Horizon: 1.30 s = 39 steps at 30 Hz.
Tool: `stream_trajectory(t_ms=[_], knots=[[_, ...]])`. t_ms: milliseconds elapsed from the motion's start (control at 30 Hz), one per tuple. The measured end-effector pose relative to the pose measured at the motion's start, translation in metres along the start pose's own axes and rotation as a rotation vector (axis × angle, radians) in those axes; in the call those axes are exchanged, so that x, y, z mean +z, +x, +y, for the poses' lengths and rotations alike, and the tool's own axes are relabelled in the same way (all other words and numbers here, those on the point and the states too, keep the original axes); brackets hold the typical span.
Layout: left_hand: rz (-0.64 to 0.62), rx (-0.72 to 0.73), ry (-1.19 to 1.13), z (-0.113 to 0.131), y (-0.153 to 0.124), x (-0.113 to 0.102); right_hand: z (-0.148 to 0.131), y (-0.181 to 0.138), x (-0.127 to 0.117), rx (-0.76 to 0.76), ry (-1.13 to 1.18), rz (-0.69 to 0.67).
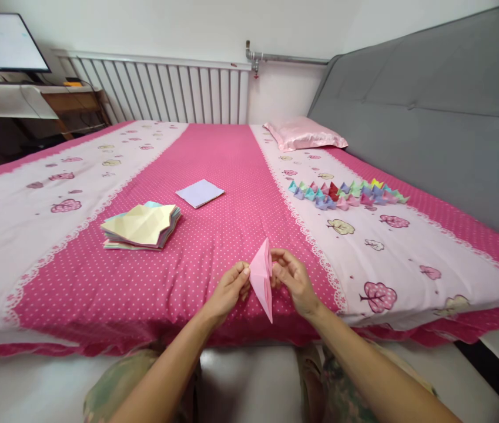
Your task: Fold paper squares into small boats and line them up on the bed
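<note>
A pink folded paper (260,276), shaped like a triangle with layered edges, is held above the front edge of the bed. My left hand (232,286) pinches its left corner between thumb and fingers. At the layered right side, my right hand (295,281) has its thumb and fingers closed on the paper's edge; part of those fingers is hidden. Left of my hands lies a pile of creased paper sheets (143,226), pale yellow on top. Farther back is a flat stack of lilac paper (200,192). Many small folded paper pieces (346,195) in mixed colours stand in rows on the right.
A pink and white patterned bedspread (223,153) covers the bed. The pink pillow (304,134) rests at the back right, beside a grey padded headboard (429,100). Behind the bed are a white radiator (178,91) and a pipe (293,59). A monitor (4,44) stands back left.
</note>
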<state>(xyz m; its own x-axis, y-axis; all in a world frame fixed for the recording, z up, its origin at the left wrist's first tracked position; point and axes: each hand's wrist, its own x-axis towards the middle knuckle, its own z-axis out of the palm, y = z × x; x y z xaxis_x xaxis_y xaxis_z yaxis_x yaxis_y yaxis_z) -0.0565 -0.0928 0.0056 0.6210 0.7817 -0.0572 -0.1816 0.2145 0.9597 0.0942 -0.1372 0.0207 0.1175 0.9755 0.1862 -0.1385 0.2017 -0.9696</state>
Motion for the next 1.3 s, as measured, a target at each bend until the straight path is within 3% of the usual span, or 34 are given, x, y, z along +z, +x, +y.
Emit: stream_trajectory(t_ms=[467, 733, 900, 1033, 1300], knots=[[-0.011, -0.011, -0.001, 0.000, 0.000, 0.000, -0.002, 0.000, 0.003, 0.030, 0.061, -0.030], [-0.001, -0.001, 0.033, 0.001, -0.001, 0.001, 0.000, 0.003, 0.003, -0.057, 0.019, -0.030], [0.027, 0.005, 0.073, 0.002, -0.001, 0.002, 0.007, 0.004, 0.003, -0.031, -0.086, -0.043], [0.052, -0.011, 0.100, 0.001, 0.000, 0.002, 0.013, 0.004, 0.005, -0.027, -0.186, -0.014], [0.144, 0.054, 0.019, 0.002, 0.002, 0.010, 0.018, 0.003, 0.018, 0.006, -0.079, 0.174]])
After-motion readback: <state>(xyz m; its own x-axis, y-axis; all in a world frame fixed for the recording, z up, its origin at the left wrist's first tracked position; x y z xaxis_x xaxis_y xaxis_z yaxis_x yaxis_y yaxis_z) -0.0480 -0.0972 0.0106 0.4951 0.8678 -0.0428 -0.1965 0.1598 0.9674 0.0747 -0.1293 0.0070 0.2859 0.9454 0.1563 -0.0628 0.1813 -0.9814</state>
